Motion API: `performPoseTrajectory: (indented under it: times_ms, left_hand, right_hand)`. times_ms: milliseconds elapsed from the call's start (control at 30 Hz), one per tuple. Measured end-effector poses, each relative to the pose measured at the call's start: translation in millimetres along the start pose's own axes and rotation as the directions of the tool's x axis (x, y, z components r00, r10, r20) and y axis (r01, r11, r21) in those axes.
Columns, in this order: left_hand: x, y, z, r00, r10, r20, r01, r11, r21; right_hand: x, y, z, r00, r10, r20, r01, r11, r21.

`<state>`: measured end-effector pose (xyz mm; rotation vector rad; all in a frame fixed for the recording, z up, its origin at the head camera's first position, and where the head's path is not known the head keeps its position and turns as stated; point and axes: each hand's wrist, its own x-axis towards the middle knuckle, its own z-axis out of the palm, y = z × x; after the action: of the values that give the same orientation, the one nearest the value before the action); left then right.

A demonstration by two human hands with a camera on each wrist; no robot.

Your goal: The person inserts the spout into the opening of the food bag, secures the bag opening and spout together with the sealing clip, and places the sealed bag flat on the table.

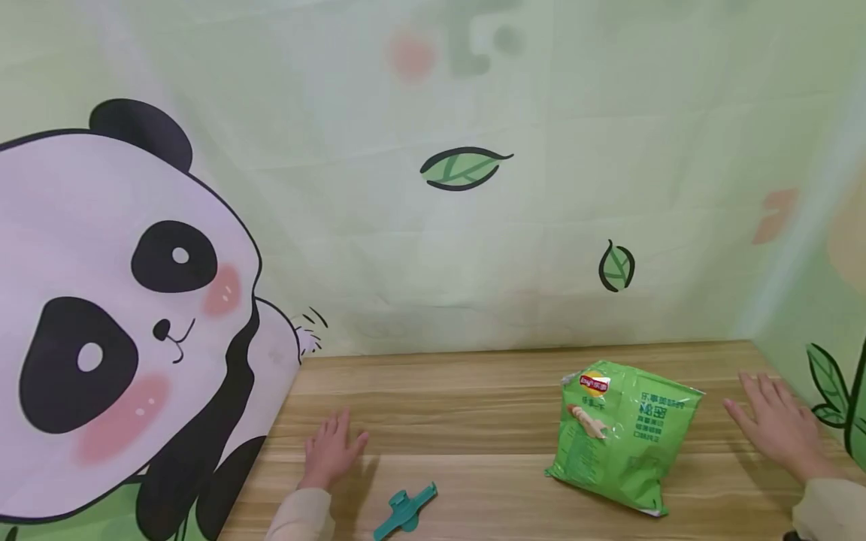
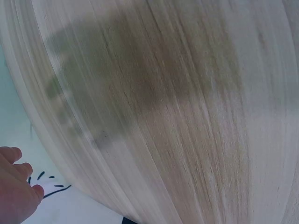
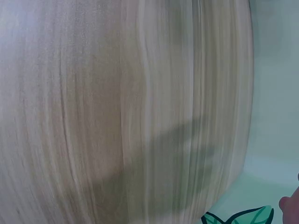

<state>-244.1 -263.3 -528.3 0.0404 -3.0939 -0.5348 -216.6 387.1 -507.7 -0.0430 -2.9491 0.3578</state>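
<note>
A green bag of potato chips (image 1: 625, 439) lies on the wooden table, right of the middle in the head view. Left of it, near the bottom edge, is a teal bag clip (image 1: 406, 512). My left hand (image 1: 331, 451) is above the table, up and left of the clip, with its fingers extended and nothing in it. At the table's right side my right hand (image 1: 778, 421) hovers beside the bag, fingers spread and apart from it. Fingertips (image 2: 28, 170) show at the lower left of the left wrist view. In the right wrist view only a bit of hand (image 3: 292, 205) appears.
The wooden table (image 1: 433, 406) ends at a pale green cloth backdrop (image 1: 528, 300) behind it. A large printed panda (image 1: 155, 285) covers the backdrop on the left. Another cloth side (image 1: 822, 323) borders the table on the right.
</note>
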Motion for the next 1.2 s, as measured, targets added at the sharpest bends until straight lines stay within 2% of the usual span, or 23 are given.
performPoseTrajectory:
  times_ms: [300, 767, 1200]
  left_hand:
    - [-4.7, 3.4, 0.6, 0.999, 0.042, 0.005, -0.042, 0.999, -0.024]
    - [-13.0, 6.2, 0.4, 0.995, 0.101, 0.008, -0.101, 0.995, -0.008]
    - [-22.5, 8.0, 6.7, 0.983, 0.175, -0.047, -0.176, 0.984, -0.023]
  right_hand:
    - [3, 1, -4.5, 0.993, -0.087, -0.077, 0.083, 0.995, -0.049]
    - [4, -1, -19.5, 0.991, -0.094, -0.094, 0.093, 0.996, -0.018]
    - [6, -12, -31.3, 0.985, -0.110, -0.130, 0.116, 0.993, 0.037]
